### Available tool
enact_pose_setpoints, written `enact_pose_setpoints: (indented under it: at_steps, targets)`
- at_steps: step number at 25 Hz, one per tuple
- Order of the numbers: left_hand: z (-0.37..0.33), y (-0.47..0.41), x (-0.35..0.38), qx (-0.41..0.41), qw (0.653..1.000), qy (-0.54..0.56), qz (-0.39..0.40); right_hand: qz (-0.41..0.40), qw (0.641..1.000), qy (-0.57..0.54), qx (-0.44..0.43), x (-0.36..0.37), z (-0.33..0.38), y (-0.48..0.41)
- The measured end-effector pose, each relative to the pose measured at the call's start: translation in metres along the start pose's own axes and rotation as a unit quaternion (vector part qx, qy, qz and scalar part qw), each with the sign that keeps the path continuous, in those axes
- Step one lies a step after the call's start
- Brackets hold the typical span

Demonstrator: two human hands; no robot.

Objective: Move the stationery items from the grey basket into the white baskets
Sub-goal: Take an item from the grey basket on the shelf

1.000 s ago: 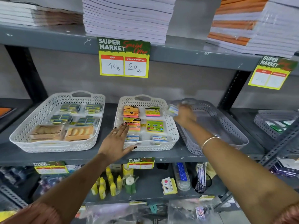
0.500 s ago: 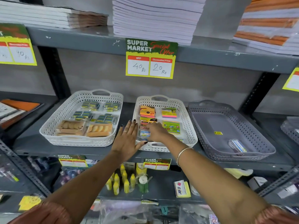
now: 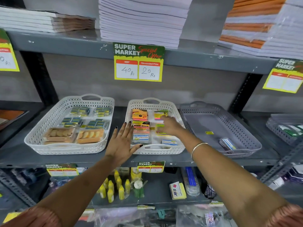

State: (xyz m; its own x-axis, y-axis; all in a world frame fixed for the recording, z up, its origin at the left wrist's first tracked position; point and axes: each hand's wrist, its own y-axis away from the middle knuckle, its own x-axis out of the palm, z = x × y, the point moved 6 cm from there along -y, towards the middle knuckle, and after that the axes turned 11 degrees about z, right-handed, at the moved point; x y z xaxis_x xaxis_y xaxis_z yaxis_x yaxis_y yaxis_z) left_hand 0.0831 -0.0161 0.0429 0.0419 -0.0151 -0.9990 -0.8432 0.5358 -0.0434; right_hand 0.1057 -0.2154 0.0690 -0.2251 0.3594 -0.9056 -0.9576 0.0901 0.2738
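Note:
The grey basket [image 3: 246, 136] stands at the right of the shelf and holds one small blue-and-white packet [image 3: 227, 144] near its front right corner. The middle white basket [image 3: 152, 102] holds sticky-note pads and similar small packets [image 3: 140, 138] along its front. My left hand [image 3: 122, 141] lies flat with fingers spread against that basket's front left rim. My right hand [image 3: 169, 126] hovers over the pads in the middle of this basket, fingers extended, with nothing visible in it. The left white basket [image 3: 65, 149] holds eraser packs and two brown boxes.
A yellow sticker [image 3: 209, 132] lies on the grey basket's floor. Paper stacks [image 3: 141, 22] fill the shelf above, with a price card [image 3: 138, 62] on its edge. Yellow bottles [image 3: 113, 189] stand on the shelf below. Another grey basket [image 3: 278, 131] sits far right.
My right hand carried a small packet from the grey basket into the middle white basket, left it near the front, and has moved back toward the basket's middle. My left hand stayed on the rim.

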Motion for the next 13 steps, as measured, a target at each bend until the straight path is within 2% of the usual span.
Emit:
enact_pose_setpoints:
  at_steps: [3, 6, 10, 13]
  targets:
    - [-0.015, -0.006, -0.003, 0.021, 1.000, 0.004, 0.007, -0.094, 0.990, 0.007, 0.108, -0.036, -0.055, 0.017]
    - [-0.022, -0.007, 0.006, 0.030, 0.999, 0.026, 0.012, -0.122, 0.955, 0.016, 0.270, -0.044, -0.126, 0.041]
    - [-0.023, -0.006, 0.009, 0.025, 0.999, 0.036, 0.015, -0.055, 0.895, 0.038, 0.441, -0.023, -0.201, 0.072]
    - [-0.023, -0.007, 0.008, 0.021, 0.999, 0.031, 0.017, 0.056, 0.880, 0.023, 0.471, -0.011, -0.224, 0.073]
